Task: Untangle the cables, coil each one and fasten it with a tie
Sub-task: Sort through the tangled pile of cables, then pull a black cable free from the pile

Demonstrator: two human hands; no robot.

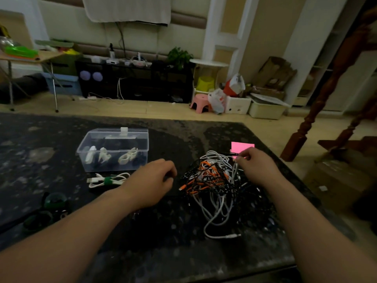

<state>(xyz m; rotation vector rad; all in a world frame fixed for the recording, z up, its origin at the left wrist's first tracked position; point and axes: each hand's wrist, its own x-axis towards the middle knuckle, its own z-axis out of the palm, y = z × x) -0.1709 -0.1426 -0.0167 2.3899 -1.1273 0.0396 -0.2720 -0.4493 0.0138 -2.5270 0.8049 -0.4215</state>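
Table: one, dark and speckled (61,139); it bore everything listed below.
Tangle: one heap (214,180), lying right of centre on the table; white, orange and black cables were interwoven; three colours counted, but the number of separate cables could not be told.
Finished cable: one white coil (95,181), bound by one green tie (107,181); it lay flat just in front of the box, well apart from the tangle.
Box: one, clear plastic (114,132); three pale bundles were counted inside, with darker items too dim to count.
Left hand: (153,180) was just left of the tangle, fingers curled downward; whether they gripped anything could not be told.
Right hand: (258,166) was at the tangle's far right edge; thumb and forefinger pinched one white cable (234,170).
Pink card: one (242,147), beyond the tangle; partly hidden by the right hand.
Green roll: one seen clearly (55,201), near the table's left edge.
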